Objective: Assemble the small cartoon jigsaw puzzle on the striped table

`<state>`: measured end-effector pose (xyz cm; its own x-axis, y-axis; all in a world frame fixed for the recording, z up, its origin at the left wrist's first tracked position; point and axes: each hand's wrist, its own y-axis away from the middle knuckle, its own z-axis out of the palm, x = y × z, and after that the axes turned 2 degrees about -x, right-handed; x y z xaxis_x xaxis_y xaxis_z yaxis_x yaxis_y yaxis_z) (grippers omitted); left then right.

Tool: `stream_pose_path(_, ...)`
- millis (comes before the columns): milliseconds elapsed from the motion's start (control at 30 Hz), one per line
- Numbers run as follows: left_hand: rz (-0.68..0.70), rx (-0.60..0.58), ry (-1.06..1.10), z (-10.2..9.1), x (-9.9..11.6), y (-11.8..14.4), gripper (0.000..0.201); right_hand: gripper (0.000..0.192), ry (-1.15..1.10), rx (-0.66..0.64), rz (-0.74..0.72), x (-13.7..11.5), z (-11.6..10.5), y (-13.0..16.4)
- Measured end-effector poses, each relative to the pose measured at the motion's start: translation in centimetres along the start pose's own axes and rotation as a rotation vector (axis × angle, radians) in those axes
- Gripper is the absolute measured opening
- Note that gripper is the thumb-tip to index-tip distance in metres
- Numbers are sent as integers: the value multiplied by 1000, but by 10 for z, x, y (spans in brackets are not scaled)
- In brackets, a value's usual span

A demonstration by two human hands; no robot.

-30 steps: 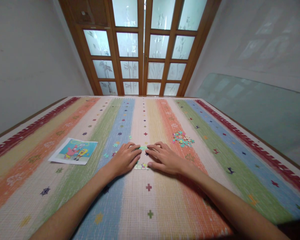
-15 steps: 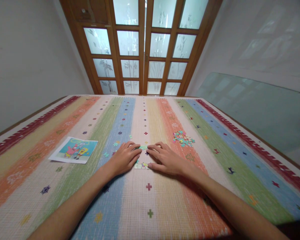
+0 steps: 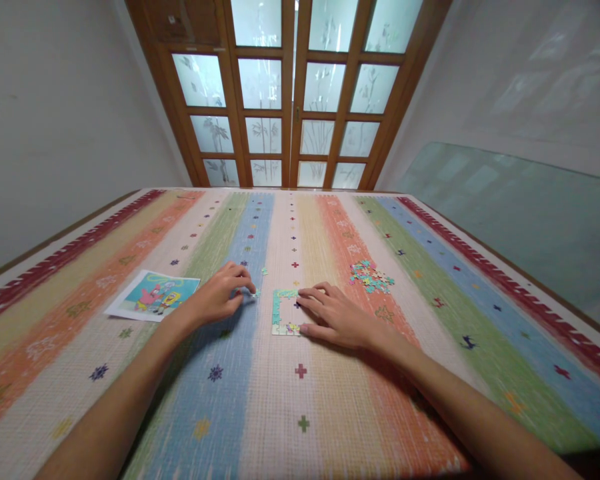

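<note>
A partly joined jigsaw puzzle (image 3: 277, 310) lies flat on the tablecloth, its joined pieces forming a frame around bare cloth. My right hand (image 3: 335, 317) rests at its right side, fingers spread, fingertips touching the upper and lower rows and covering that end. My left hand (image 3: 225, 293) is left of the frame, fingers bent and apart. Its fingertips are at a loose green puzzle piece (image 3: 257, 293); whether they press on it is hard to see. Another loose piece (image 3: 265, 271) lies just beyond. The cloth under my left hand is hidden.
A pile of loose puzzle pieces (image 3: 371, 277) lies to the right, beyond my right hand. A printed cartoon picture (image 3: 155, 297) lies at the left, partly behind my left forearm. The striped tablecloth (image 3: 280, 413) covers the table. Wooden glass-paned doors (image 3: 289, 113) stand behind it.
My left hand has moved left off the puzzle frame to the loose pieces, uncovering the frame's left side. My right hand stays at the frame. The view has shifted slightly.
</note>
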<state>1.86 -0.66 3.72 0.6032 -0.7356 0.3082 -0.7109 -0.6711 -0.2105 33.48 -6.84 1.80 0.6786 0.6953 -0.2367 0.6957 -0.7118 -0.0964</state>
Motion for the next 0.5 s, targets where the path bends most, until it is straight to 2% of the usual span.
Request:
stream_pose_path(133, -1, -121, 46, -16, -8, 9, 21, 42, 5, 4, -5, 1, -2, 0)
stream_pose_path(200, -43, -123, 37, -20, -11, 12, 19, 41, 2, 13, -5, 2, -2, 0)
stream_pose_path(500, -115, -207, -16, -11, -20, 14, 25, 38, 10, 22, -8, 5, -2, 0)
